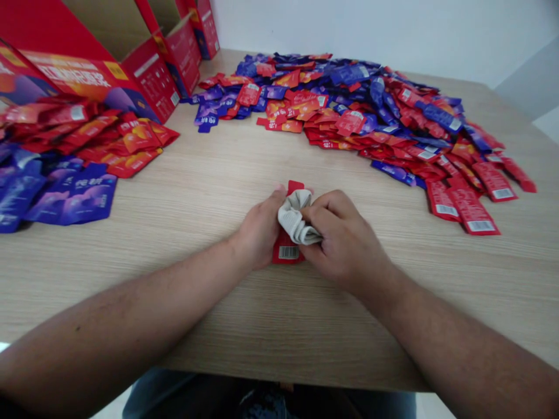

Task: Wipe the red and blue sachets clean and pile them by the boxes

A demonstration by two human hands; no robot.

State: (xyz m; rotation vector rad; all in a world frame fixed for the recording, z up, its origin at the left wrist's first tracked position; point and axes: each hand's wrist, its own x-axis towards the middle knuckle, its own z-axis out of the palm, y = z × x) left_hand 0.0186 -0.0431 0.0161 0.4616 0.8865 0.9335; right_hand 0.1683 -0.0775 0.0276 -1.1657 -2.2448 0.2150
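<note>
Near the middle of the table, my left hand holds a red packet by its left side, with the barcode end toward me. A crumpled pale grey cloth is pinched in my right hand and lies over the middle of the packet. The packet's narrow red tip shows above the cloth. My right fingers are curled round the cloth, and part of the packet is hidden beneath them.
A large heap of red and blue packets spreads across the back and right. Stacked red packets and blue packets lie at the left. Open red boxes stand behind them. The wooden table's front edge is near me.
</note>
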